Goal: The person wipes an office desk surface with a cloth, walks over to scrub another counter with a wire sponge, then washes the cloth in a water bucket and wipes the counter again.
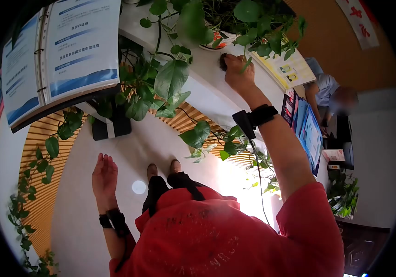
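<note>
My right hand point(240, 76) is closed on a small dark, rough-looking clump point(223, 61) over the white counter top point(195, 60); its exact kind is not clear. Just beyond this hand stands a white pot with red markings point(218, 40), holding a leafy green plant point(247, 11). A yellow and white booklet point(286, 69) lies beside the hand, on its right. My left hand point(105, 177) hangs over the floor with its fingers stretched out, touching nothing. Each wrist wears a black strap with a small device.
An open ring binder point(82, 46) is propped on a stand with a dark base point(111, 128) at the upper left. Trailing vines point(172, 76) hang over the slatted counter front. Blue brochures point(309, 131) stand at the right, near another person point(327, 90).
</note>
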Available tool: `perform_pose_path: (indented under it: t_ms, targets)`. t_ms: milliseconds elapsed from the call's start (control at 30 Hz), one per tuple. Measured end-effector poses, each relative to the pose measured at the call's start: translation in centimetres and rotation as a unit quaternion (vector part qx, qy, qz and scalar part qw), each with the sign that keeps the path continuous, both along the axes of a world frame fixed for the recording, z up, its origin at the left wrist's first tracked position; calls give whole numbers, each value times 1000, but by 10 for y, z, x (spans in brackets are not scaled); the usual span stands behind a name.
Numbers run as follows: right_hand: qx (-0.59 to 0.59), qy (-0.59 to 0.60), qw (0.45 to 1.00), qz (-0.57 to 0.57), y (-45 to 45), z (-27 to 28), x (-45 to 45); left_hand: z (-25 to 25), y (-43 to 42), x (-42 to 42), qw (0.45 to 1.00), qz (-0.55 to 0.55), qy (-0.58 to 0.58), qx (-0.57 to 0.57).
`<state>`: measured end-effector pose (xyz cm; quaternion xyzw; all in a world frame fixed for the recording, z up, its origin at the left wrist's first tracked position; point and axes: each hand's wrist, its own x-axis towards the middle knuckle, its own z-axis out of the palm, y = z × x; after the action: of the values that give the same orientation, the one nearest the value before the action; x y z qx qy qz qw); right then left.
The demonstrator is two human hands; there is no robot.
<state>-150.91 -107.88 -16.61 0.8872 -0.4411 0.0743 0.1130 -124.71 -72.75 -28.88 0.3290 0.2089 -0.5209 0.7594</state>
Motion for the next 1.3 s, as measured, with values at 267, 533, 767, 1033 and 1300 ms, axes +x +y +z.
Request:
perform_pose_path:
  t_ms: [267,533,767,1033,1300]
  targets:
    - [24,38,996,-72,-14,6,-11,0,1,4,1000,1,11,-2]
    - [-10,10,999,-52,-38,-17,-26,-5,1,7,1000,-16,12,-9]
    - [12,41,998,-50,-27,-4,-23,0,-3,12,1000,-20,18,-3]
    - [149,-92,984,-33,-22,4,-7,-9,-2,20,1000,-28,10,5]
    - [129,-83,983,-98,-45,0,2,-16,16,23,999,-15,30,4]
